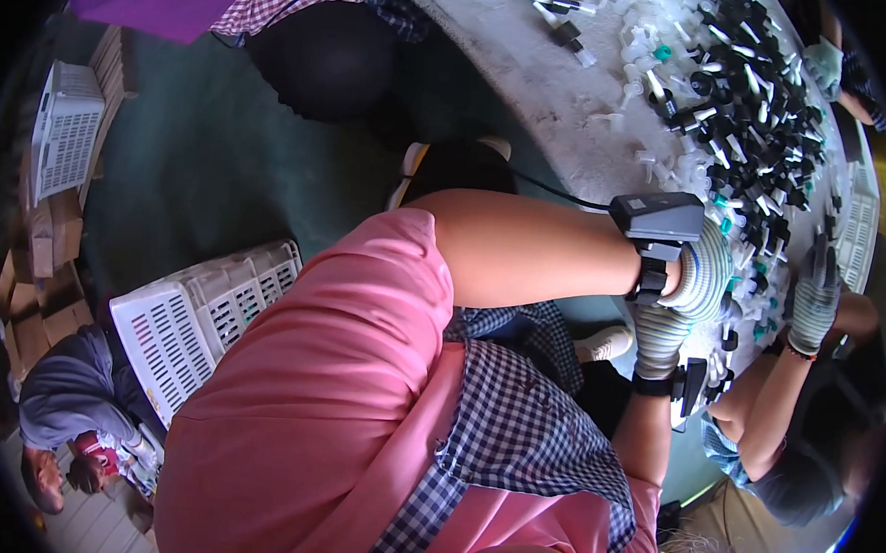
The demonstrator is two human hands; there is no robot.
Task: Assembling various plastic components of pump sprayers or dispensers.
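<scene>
My left hand (706,270), in a striped knit glove, is at the near edge of the table beside a pile of small plastic parts. Its fingers look curled in, and what they may hold is hidden. Against it sits my right hand (662,336), gloved alike, with its fingers out of sight behind the left hand and wrist. Both wrists wear dark straps with boxy devices; a cable runs from the left device (657,216). The pile has black caps with white stems (736,142), clear pieces (640,62) and a few green ones (662,53).
A co-worker's gloved hand (814,306) reaches to the pile from the right; another person's glove (823,68) is farther along. White slotted crates (164,337) stand behind at left, with cardboard boxes (54,331) beyond. A dark round stool (324,60) stands by the table (534,71).
</scene>
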